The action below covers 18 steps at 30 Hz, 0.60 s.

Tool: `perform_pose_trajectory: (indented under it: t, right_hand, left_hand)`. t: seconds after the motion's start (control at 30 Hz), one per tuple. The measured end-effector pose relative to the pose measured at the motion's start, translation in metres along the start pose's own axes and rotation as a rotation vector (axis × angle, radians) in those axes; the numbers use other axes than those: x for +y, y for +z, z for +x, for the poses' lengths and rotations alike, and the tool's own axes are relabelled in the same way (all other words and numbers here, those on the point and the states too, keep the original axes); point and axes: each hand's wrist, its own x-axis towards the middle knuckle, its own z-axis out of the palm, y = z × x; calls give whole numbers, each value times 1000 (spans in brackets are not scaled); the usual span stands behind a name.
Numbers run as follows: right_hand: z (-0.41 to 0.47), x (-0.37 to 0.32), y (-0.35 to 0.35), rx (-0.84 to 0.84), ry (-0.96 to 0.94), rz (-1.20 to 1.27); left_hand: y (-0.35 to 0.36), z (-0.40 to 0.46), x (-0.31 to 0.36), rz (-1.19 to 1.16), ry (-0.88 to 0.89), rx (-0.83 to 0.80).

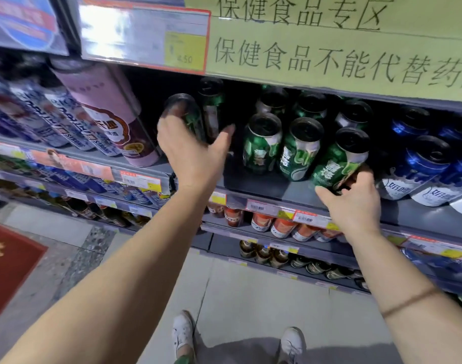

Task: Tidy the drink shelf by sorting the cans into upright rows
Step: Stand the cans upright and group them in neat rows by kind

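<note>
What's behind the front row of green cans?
More green cans stand behind the front row, at least one further row. Deeper back is dark shadow under the upper shelf; unseen.

Grey shelf [264, 189], green cans [261, 143]

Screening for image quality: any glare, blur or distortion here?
Head view: glare washes out the glossy red-edged price label holder; wide-angle bending tilts the tall pink can; the left hand is slightly motion-blurred; the shelf recess behind the green cans is dark.
</note>
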Motion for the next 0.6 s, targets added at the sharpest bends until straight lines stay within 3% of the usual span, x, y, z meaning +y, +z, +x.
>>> perform_pose_trajectory:
  t: [0.07,0.2,0.6]
  right_hand:
    - [-1,-1,1,0,0,-12]
    - [-1,-5,0,3,1,-21]
    - [1,-3,2,24,-8,-30]
  left_hand:
    - [-5,5,-26,-3,-216,-7]
    - [0,17,-58,-39,-477,-304]
    - [0,19,-71,135,-315,-543]
